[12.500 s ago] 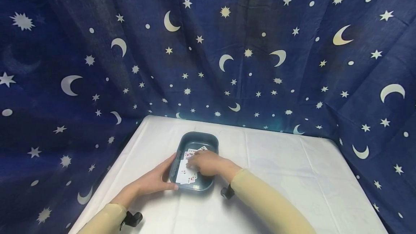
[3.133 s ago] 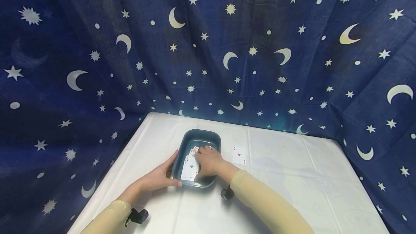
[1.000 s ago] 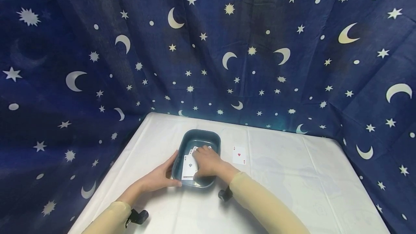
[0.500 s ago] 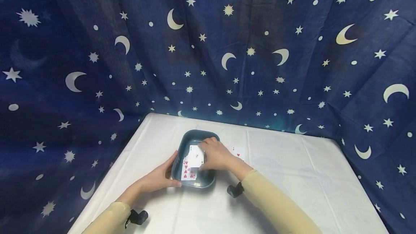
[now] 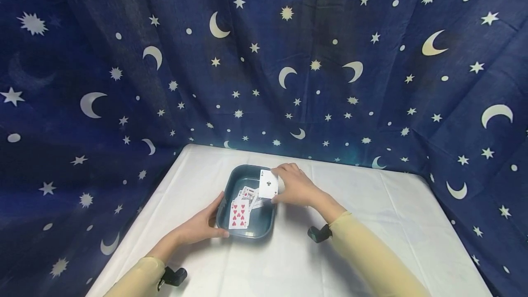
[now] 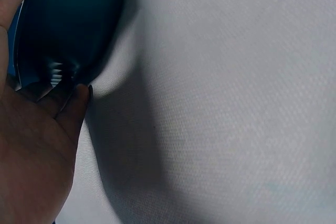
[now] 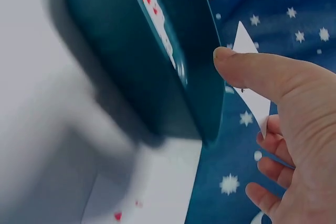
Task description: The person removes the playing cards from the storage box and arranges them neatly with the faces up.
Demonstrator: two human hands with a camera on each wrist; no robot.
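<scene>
In the head view a dark teal tray (image 5: 261, 226) holds several loose playing cards, a many-hearted card (image 5: 239, 214) on top at the front left. My left hand (image 5: 195, 228) grips the tray's left side, thumb along the front corner; the left wrist view shows its fingers bent against the outer wall. My right hand (image 5: 299, 188) pinches an ace of clubs (image 5: 268, 184), face up, above the tray's right rim. The right wrist view shows that hand's thumb (image 7: 247, 69) lying over the tilted card (image 7: 253, 95), fingers beneath.
A card with red hearts (image 7: 118, 215) lies on the white-clothed table (image 5: 371, 242) right of the tray, mostly hidden behind my right hand in the head view. A blue moon-and-star curtain (image 5: 264, 58) encloses the table's back and sides.
My right hand has lifted the ace of clubs from the pile and carried it right to the tray's rim, uncovering the hearts card. Earlier, an ace of hearts came onto the table. The left hand stays.
</scene>
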